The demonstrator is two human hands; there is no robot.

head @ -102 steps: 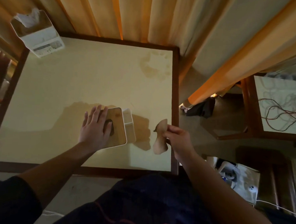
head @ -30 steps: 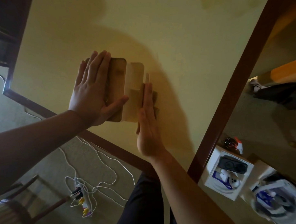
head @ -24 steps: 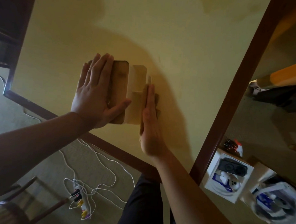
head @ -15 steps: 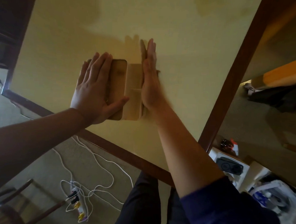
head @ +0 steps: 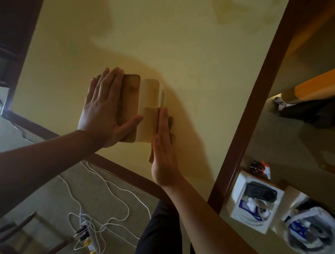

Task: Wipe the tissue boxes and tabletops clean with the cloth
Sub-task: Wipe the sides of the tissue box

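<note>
Two flat hands: left point(head: 104, 109) steadies tissue box point(head: 147, 109), right point(head: 165, 151) presses what seems cloth point(head: 170, 125).

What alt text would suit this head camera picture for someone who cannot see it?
A person's left hand lies flat on a tissue box on a yellow tabletop, while the flat right hand presses a tan cloth against the box's side. White cables lie on the floor below.

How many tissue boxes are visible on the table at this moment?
1. The tissue box stands near the table's front edge, between the left hand on its top and the right hand at its side. Others may lie outside the view.
</note>
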